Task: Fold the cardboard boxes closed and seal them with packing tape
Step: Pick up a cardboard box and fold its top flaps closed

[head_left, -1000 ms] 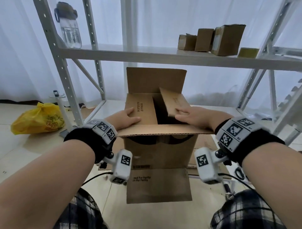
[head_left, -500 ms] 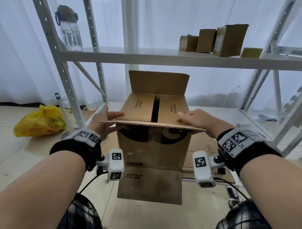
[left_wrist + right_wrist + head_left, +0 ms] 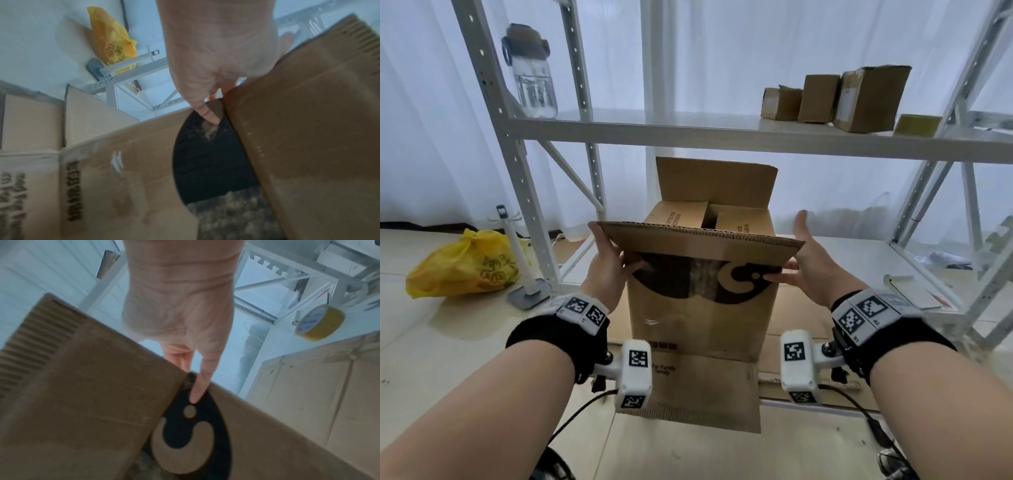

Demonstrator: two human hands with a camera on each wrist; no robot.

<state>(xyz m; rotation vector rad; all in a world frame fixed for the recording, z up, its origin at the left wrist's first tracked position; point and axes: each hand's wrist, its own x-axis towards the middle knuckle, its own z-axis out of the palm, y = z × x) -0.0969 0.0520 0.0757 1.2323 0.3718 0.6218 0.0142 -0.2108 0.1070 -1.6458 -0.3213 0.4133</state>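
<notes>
A tall cardboard box (image 3: 702, 318) with a black print stands on the low shelf in front of me. Its two side flaps (image 3: 678, 214) lie folded in and the far flap (image 3: 715, 181) stands upright. The near flap (image 3: 698, 243) sticks out toward me, roughly level. My left hand (image 3: 609, 253) pinches its left corner, thumb (image 3: 207, 113) underneath against the box front and fingers on the far side. My right hand (image 3: 796, 260) is at the right corner with straight fingers beside the edge and the thumb (image 3: 197, 389) under the flap. A yellow tape roll (image 3: 919, 125) lies on the upper shelf.
Three small cardboard boxes (image 3: 818, 99) and a water bottle (image 3: 532, 75) stand on the upper shelf. Flat cardboard (image 3: 801, 308) lies under the box, and a bottom flap (image 3: 698, 394) hangs over the shelf's front edge. A yellow bag (image 3: 465, 263) and a white stand (image 3: 517, 253) are on the floor at the left.
Both hands left the side flaps, which now lie folded in, and moved out to the near flap's two corners. The near flap has come up from below the rim.
</notes>
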